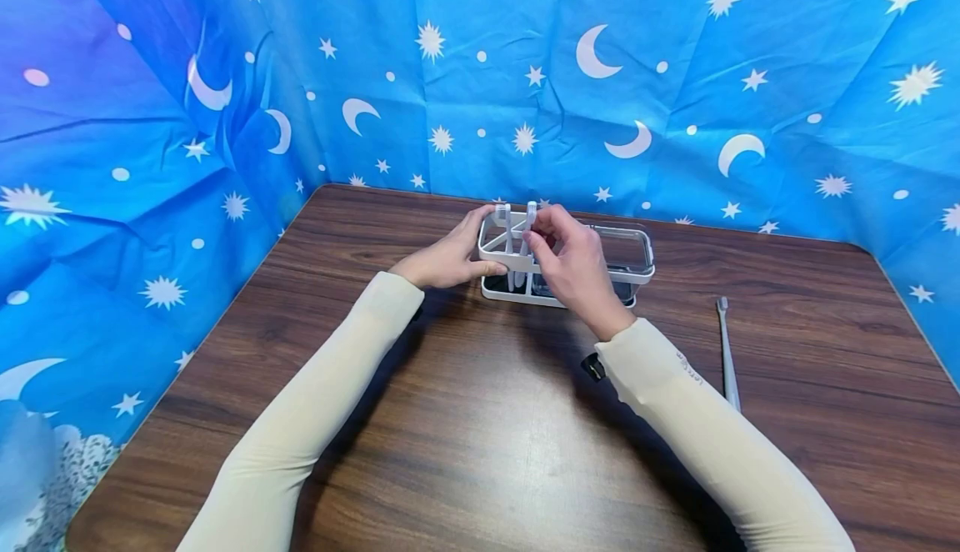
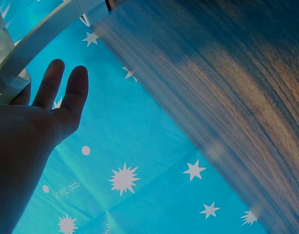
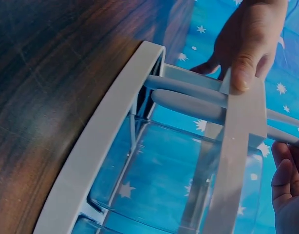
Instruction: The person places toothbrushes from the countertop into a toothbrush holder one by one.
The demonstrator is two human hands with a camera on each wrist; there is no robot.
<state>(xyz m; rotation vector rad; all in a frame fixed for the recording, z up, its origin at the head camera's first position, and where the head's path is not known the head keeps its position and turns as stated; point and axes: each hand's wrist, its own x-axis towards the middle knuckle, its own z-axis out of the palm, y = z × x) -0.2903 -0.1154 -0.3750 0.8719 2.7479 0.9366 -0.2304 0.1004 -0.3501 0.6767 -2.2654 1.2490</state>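
A white toothbrush holder (image 1: pixel 567 273) stands near the table's back edge, with clear cups (image 3: pixel 154 165) in its frame. Two pale toothbrushes stand in its left section. My right hand (image 1: pixel 573 260) pinches the right-hand toothbrush (image 1: pixel 531 217) close to its head; its handle is down inside the holder. Beside it, the other toothbrush (image 1: pixel 508 231) leans free of my fingers. My left hand (image 1: pixel 450 256) grips the holder's left end, thumb on the front of the upper rail and fingers behind. The left wrist view shows that hand dark, next to the pale rail (image 2: pixel 40 41).
A grey toothbrush (image 1: pixel 725 348) lies on the dark wood table (image 1: pixel 465 419), right of the holder, its lower end hidden by my right sleeve. Behind and left of the table hangs a blue cloth (image 1: pixel 480 93) with moons and stars.
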